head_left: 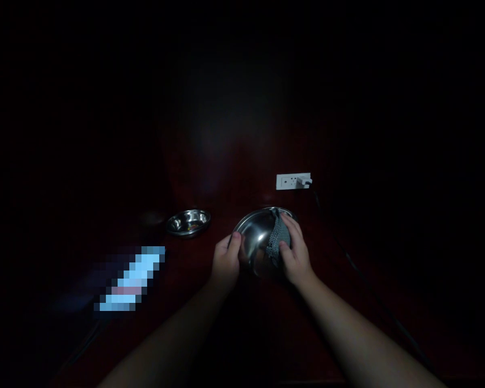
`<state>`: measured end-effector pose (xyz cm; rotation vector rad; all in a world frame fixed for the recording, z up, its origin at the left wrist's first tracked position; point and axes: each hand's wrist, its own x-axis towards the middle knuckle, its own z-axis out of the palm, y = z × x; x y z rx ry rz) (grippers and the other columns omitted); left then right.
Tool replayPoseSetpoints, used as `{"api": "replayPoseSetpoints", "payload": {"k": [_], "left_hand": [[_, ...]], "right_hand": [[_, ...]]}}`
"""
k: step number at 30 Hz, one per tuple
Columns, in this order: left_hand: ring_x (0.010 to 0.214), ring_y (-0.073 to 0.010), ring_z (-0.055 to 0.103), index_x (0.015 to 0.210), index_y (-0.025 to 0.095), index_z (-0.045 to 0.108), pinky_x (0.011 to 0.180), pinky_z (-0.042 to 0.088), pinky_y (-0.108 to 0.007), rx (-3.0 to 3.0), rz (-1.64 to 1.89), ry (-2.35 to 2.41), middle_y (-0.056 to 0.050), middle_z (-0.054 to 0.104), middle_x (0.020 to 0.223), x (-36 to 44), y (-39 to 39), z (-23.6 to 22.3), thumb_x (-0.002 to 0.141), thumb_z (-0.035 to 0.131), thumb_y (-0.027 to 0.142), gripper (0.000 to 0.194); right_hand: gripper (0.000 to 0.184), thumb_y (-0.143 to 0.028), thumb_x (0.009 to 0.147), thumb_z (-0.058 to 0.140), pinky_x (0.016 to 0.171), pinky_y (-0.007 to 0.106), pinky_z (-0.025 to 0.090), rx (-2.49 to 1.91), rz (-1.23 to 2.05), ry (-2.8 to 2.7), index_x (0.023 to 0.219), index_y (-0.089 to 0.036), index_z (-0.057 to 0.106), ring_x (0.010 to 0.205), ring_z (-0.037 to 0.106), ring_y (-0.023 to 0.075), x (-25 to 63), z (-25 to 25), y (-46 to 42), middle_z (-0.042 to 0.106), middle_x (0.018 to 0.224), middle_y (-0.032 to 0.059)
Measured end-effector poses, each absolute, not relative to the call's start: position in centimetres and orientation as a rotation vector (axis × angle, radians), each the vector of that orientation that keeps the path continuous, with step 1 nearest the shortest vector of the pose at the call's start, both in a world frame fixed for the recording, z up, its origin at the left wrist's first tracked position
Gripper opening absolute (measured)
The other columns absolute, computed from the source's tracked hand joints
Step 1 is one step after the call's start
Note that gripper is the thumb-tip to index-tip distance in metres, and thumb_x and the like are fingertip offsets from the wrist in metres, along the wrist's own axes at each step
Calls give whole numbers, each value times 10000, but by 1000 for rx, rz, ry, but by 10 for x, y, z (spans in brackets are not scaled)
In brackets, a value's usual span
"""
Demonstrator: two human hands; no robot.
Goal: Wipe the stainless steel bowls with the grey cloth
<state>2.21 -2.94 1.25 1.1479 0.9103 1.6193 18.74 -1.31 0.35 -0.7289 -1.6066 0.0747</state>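
A shiny metal bowl [254, 237] is tilted in front of me, its rounded outside facing me. My left hand [227, 257] grips its left rim, thumb on the outer wall and fingers hidden behind. On the bowl's right side, my right hand [298, 253] is closed on a grey-green woven cloth [278, 240], which lies against the metal. Whether the bowl touches the table is too dark to tell.
A smaller metal dish [188, 223] with a small coloured patch inside stands at the left. Nearer me lies a blurred-out lit screen [133, 280]. Behind the bowl is a white wall socket [293, 181] with a plug; a dark cable [350, 261] runs down the right. Surroundings are very dark.
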Motion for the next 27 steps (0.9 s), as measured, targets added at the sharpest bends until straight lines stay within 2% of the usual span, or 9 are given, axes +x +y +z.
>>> {"api": "replayPoseSetpoints", "payload": {"k": [6, 12, 15, 20, 22, 27], "left_hand": [[507, -92, 476, 647, 145, 568, 525, 393, -233, 1102, 1637, 837, 20, 532, 553, 24, -28, 14, 742, 572, 551, 417], [712, -141, 595, 896, 146, 642, 691, 459, -271, 1162, 1621, 738, -35, 653, 770, 27, -28, 16, 774, 577, 464, 346], [776, -155, 599, 926, 143, 643, 726, 457, -272, 1246, 1617, 761, -47, 664, 836, 27, -28, 18, 786, 573, 435, 331], [616, -119, 523, 790, 139, 635, 594, 411, -236, 1367, 1566, 860, -16, 606, 679, 27, -34, 20, 801, 547, 417, 291], [561, -104, 466, 718, 139, 606, 544, 376, -229, 1428, 1549, 864, -3, 563, 628, 27, -37, 21, 796, 547, 417, 294], [557, -99, 408, 728, 148, 564, 514, 340, -223, 1512, 1489, 871, 8, 497, 620, 28, -42, 20, 822, 504, 431, 304]], "right_hand": [[534, -463, 822, 504, 1033, 473, 345, -700, 155, -1647, 1270, -173, 469, 1198, 463, 274, 197, 10, -9, 497, 1286, 130], [569, -506, 774, 568, 1006, 459, 379, -754, 180, -1738, 1257, -213, 499, 1137, 495, 259, 204, 18, -8, 529, 1228, 101], [573, -504, 769, 573, 1005, 467, 380, -743, 149, -1794, 1258, -214, 498, 1138, 490, 260, 206, 21, -11, 525, 1232, 102], [486, -434, 817, 518, 1017, 478, 365, -701, 112, -1941, 1262, -238, 499, 1194, 460, 266, 204, 29, -22, 497, 1288, 95], [496, -417, 813, 521, 1028, 494, 345, -716, 78, -1990, 1275, -237, 491, 1228, 433, 283, 203, 31, -26, 460, 1335, 101], [582, -437, 759, 583, 1021, 522, 340, -697, -71, -2045, 1298, -251, 469, 1248, 410, 325, 201, 30, -27, 419, 1385, 100]]}}
